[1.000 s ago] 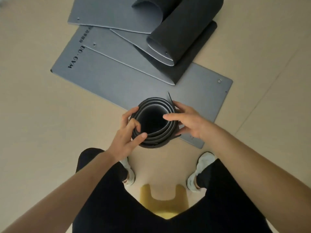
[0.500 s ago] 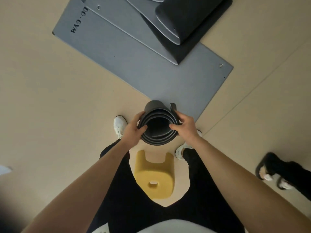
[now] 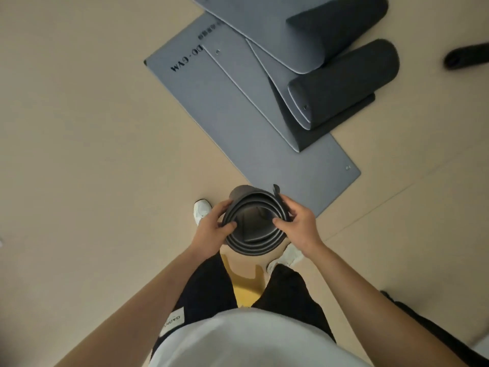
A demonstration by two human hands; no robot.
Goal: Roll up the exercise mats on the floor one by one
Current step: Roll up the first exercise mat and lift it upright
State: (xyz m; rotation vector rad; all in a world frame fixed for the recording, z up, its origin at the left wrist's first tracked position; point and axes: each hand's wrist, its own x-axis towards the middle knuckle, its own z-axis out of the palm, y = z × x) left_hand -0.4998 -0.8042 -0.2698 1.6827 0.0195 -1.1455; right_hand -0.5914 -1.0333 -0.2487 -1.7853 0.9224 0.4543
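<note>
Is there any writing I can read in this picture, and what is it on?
"DO-GYM": printed on the flat grey mat, upside down from this view.
"OADN": on the white label on the black trousers; the letters after these are hidden.
Too small to read: the small print beside that logo.

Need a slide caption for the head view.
Left hand and right hand grip a rolled mat end-on; more grey mats lie partly unrolled on the floor.

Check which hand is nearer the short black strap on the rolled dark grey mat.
Right. The right hand holds the rolled dark grey mat beside the short black strap; the left hand holds the opposite side.
</note>
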